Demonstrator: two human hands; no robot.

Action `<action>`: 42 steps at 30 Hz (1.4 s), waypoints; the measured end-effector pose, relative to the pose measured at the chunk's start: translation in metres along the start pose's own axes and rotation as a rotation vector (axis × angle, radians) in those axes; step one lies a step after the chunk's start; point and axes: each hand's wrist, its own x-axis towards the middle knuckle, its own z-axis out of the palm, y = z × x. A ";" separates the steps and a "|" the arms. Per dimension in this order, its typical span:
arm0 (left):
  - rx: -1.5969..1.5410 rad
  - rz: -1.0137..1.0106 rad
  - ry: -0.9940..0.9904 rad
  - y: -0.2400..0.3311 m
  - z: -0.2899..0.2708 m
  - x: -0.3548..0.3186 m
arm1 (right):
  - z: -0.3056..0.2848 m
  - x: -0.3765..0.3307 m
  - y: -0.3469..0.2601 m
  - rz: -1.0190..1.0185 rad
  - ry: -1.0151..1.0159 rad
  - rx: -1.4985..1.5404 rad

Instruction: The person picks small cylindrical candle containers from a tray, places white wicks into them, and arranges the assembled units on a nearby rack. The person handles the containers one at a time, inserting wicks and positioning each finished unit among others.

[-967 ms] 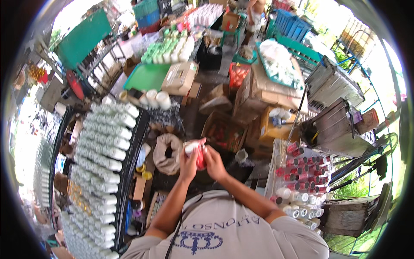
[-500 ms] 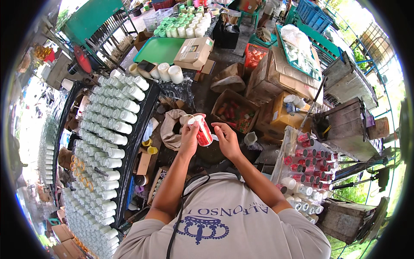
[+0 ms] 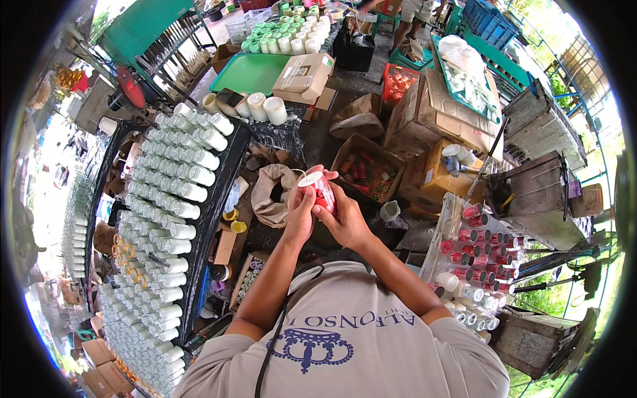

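Between my two hands is a white candle in a red printed wrapper (image 3: pixel 323 192). It is tilted, its round white top faces up and left, and a pale wick sticks out of it. My left hand (image 3: pixel 300 213) is closed around the candle's left side. Against the other side presses my right hand (image 3: pixel 346 219), its fingers wrapped around the wrapper and its thumb across the front. The fingers behind the candle are partly hidden. Just beyond my hands lies a cloth sack (image 3: pixel 272 198) with its mouth open, next to an open cardboard box (image 3: pixel 367 169) of red and coloured pieces.
Rows of white-filled glasses (image 3: pixel 179 192) cover a dark-edged table at left. Red-wrapped candles (image 3: pixel 481 252) stand on a rack at right. Ahead are a green tray (image 3: pixel 249 74), a carton (image 3: pixel 303 74) and stacked boxes (image 3: pixel 415 116). Another person's legs (image 3: pixel 415 16) show at the back.
My right hand has moved in from beside the candle and now grips it. The candle has turned, so its top shows more. The whole view has shifted slightly.
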 end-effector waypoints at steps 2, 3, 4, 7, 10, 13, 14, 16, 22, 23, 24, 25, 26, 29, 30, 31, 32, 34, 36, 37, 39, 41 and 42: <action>-0.027 -0.053 0.050 -0.001 -0.004 -0.001 | 0.002 -0.002 -0.001 0.029 0.004 0.039; -0.040 -0.080 0.076 -0.001 -0.006 -0.002 | 0.006 -0.003 -0.001 0.041 0.016 0.075; -0.053 -0.092 0.097 0.000 -0.004 -0.002 | 0.008 -0.004 -0.001 0.052 0.032 0.110; -0.074 -0.105 0.150 0.003 0.005 -0.001 | 0.009 -0.006 -0.005 0.042 0.095 0.075; -0.063 -0.080 0.191 0.001 0.010 -0.002 | 0.010 -0.007 -0.001 0.037 0.116 0.042; -0.048 -0.069 0.241 -0.005 0.011 -0.002 | 0.013 -0.010 0.000 0.019 0.172 0.039; -0.035 -0.062 0.252 -0.006 0.012 -0.002 | 0.013 -0.011 0.000 0.031 0.172 0.031; -0.015 -0.056 0.269 -0.006 0.012 -0.003 | 0.012 -0.013 0.002 0.054 0.174 0.016; 0.293 -0.015 0.292 -0.003 0.024 -0.006 | 0.012 -0.011 0.025 0.115 0.128 0.164; 0.295 -0.009 0.291 -0.008 0.025 -0.006 | 0.015 -0.012 0.029 0.125 0.118 0.261; 0.297 -0.003 0.291 -0.013 0.024 -0.007 | 0.020 -0.013 0.033 0.132 0.162 0.338; 0.368 0.007 0.227 -0.013 0.023 -0.004 | 0.024 -0.012 0.035 0.141 0.208 0.414; 0.326 -0.012 0.185 -0.012 0.023 -0.005 | 0.026 -0.012 0.036 0.150 0.255 0.490; 0.242 -0.134 0.040 -0.004 0.020 -0.009 | 0.008 -0.009 0.048 0.198 0.147 0.880; 0.182 -0.162 -0.003 -0.002 0.019 -0.009 | -0.001 -0.009 0.053 0.216 0.078 1.016; 0.124 -0.190 -0.044 0.005 0.021 -0.007 | -0.005 -0.005 0.048 0.234 0.021 1.068; 0.065 -0.218 -0.085 0.010 0.020 -0.004 | -0.009 -0.007 0.040 0.306 0.001 1.038; 0.052 -0.231 -0.173 0.012 0.012 0.000 | -0.013 -0.007 0.026 0.313 -0.080 1.105; -0.007 -0.252 -0.223 0.027 0.023 0.002 | -0.011 -0.008 0.013 0.390 -0.069 1.028; -0.046 -0.289 -0.252 0.026 0.015 0.003 | -0.011 -0.008 0.009 0.425 -0.064 0.987; -0.040 -0.213 -0.167 0.010 0.010 0.005 | -0.007 -0.008 0.038 0.405 -0.024 0.804; -0.102 -0.201 -0.048 0.002 0.006 0.005 | -0.005 -0.004 0.038 0.350 0.129 0.594; -0.107 -0.194 -0.029 0.001 0.002 0.005 | -0.006 -0.005 0.037 0.329 0.161 0.513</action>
